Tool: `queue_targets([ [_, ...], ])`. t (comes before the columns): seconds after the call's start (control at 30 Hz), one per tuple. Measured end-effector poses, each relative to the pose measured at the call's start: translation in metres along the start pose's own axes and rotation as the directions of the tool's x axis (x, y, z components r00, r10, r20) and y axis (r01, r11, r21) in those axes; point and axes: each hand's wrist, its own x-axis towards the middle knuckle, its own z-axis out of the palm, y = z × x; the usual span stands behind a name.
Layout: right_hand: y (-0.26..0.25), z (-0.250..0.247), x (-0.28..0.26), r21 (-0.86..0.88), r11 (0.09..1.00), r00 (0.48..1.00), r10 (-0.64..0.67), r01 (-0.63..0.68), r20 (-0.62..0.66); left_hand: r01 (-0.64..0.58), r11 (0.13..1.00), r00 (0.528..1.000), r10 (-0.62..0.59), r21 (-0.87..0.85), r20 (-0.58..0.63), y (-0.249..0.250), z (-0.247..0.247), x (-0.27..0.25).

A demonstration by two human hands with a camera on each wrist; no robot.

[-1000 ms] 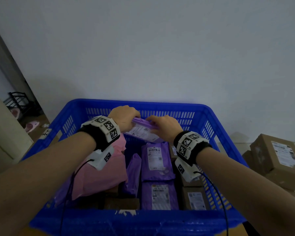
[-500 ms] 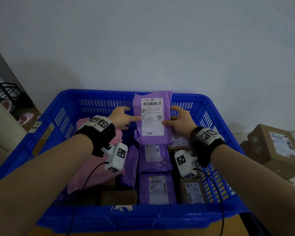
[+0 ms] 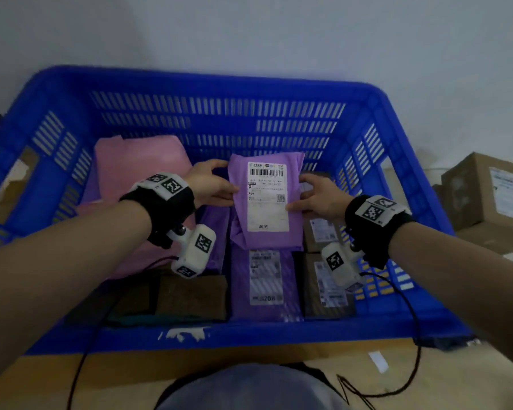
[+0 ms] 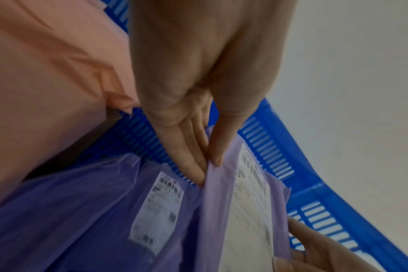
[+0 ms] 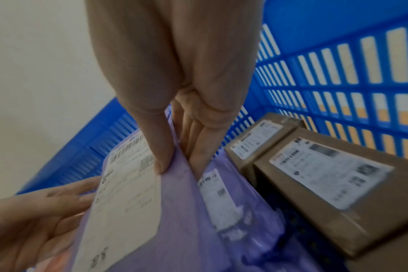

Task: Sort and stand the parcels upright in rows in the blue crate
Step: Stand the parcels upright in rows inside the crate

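Both hands hold a purple mailer parcel with a white shipping label, upright and facing me, inside the blue crate. My left hand pinches its left edge between thumb and fingers. My right hand pinches its right edge the same way, thumb on the label side. Behind and below it lie other purple parcels in the middle row, with labels showing. A pink parcel leans at the crate's left. Brown boxes line the right side.
A dark brown parcel lies at the crate's near left. Outside the crate, cardboard boxes stand on the right by the wall. The crate rests on a cardboard surface. Wrist-camera cables hang over the near rim.
The purple parcel was gripped flat at the back of the crate, then raised upright above the rim; now it has come down lower inside the crate, still held by both hands.
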Motion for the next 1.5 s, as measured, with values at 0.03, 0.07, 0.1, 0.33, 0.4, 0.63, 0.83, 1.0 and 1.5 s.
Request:
queue_targets([
  [0.03,0.007,0.000,0.002,0.005,1.000,1.000,0.026,-0.026,0.004,0.034,0.999,0.999,-0.034,0.012,0.019,-0.006,0.003,0.002],
  [0.07,0.015,0.000,0.005,0.004,0.999,0.999,0.052,-0.052,0.017,0.066,0.997,0.997,-0.067,0.027,0.032,-0.012,0.005,0.004],
  [0.1,0.023,0.000,0.006,-0.011,0.997,0.996,0.081,-0.080,0.036,0.094,0.995,0.995,-0.095,0.041,0.039,-0.017,0.007,0.007],
  [0.33,0.067,0.004,0.020,-0.126,0.929,0.918,0.365,-0.348,0.156,0.272,0.935,0.957,-0.287,0.227,0.036,-0.036,0.023,0.017],
  [0.4,0.072,0.005,0.020,-0.159,0.906,0.895,0.415,-0.391,0.161,0.296,0.912,0.944,-0.324,0.284,0.056,-0.041,0.026,0.021],
  [0.63,0.076,0.013,0.019,-0.222,0.924,0.936,0.339,-0.313,0.093,0.365,0.828,0.885,-0.450,0.426,0.118,-0.068,0.040,0.027],
  [0.83,0.071,0.012,0.030,-0.626,0.779,0.989,0.059,0.038,0.133,0.437,0.772,0.825,-0.549,0.461,0.137,-0.084,0.057,0.026],
  [1.0,0.075,0.017,0.031,-0.814,0.566,0.972,0.084,0.133,0.217,0.439,0.750,0.809,-0.569,0.495,0.146,-0.089,0.060,0.024],
  [1.5,0.043,0.047,0.041,-0.831,0.324,0.892,-0.149,0.453,0.428,-0.255,0.373,0.966,0.068,0.892,0.248,-0.035,-0.010,-0.007],
])
